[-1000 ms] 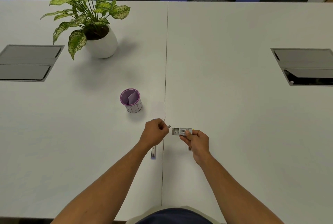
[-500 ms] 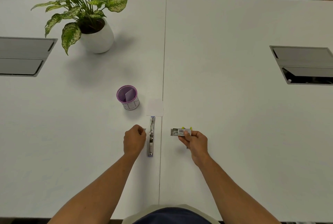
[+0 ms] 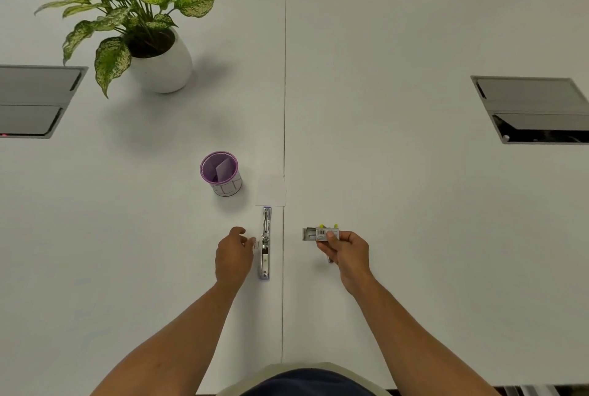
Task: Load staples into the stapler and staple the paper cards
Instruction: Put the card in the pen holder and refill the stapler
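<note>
The stapler (image 3: pixel 265 244) lies opened out flat on the white table, lengthwise along the centre seam. My left hand (image 3: pixel 233 256) sits just left of it and pinches a small pale strip of staples (image 3: pixel 257 243) at its fingertips, close to the stapler's metal channel. To the right of the seam, my right hand (image 3: pixel 349 252) holds the staple box (image 3: pixel 319 234) above the table, its tray slid out to the left. The white paper cards (image 3: pixel 271 190) lie flat just beyond the stapler's far end.
A purple cup (image 3: pixel 220 173) with a card inside stands left of the cards. A potted plant (image 3: pixel 156 61) is at the back left. Grey cable hatches (image 3: pixel 35 100) (image 3: pixel 532 108) are set into the table (image 3: pixel 414 204) at both sides.
My left hand has drawn away from the staple box and come down beside the stapler, carrying the strip. The stapler is now uncovered. My right hand has stayed in place with the box.
</note>
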A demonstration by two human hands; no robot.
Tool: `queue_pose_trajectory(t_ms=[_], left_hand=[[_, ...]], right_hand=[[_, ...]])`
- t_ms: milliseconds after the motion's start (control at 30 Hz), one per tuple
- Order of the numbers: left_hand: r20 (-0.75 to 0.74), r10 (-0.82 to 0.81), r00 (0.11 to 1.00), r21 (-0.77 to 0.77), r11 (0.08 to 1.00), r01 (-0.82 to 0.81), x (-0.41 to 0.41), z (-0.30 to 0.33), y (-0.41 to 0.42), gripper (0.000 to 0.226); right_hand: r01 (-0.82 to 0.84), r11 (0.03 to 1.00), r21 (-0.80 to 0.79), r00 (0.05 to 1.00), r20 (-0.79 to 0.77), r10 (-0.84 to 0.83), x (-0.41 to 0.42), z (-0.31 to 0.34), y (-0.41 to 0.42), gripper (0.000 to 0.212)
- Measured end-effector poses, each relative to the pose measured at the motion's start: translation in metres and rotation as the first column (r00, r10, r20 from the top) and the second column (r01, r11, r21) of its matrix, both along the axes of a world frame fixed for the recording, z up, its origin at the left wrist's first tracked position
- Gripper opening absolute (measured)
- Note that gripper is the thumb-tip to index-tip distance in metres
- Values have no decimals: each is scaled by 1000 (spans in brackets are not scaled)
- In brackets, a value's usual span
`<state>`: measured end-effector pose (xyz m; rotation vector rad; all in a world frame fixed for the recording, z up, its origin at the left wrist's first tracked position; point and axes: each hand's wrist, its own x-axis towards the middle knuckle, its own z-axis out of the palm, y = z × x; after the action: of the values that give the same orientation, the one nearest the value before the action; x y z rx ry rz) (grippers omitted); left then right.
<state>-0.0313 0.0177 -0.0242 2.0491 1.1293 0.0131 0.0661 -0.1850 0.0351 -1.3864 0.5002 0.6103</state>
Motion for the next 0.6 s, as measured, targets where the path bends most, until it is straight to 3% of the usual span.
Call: queue_pose_trajectory(t_ms=[133, 300, 600], left_hand=[[171, 4, 985, 50, 999, -12, 10, 17, 0, 8], [293, -100, 951, -170, 973, 154, 29, 37, -13, 7], [329, -308, 893, -370, 828, 421, 35, 42, -42, 42]], right_hand=[[2, 1000, 9, 1000, -4, -2, 0, -1, 4, 1], [-6, 1000, 20, 1000, -5, 7, -2, 1, 8, 1], [-6, 997, 79, 1000, -1, 6, -3, 3, 8, 10]])
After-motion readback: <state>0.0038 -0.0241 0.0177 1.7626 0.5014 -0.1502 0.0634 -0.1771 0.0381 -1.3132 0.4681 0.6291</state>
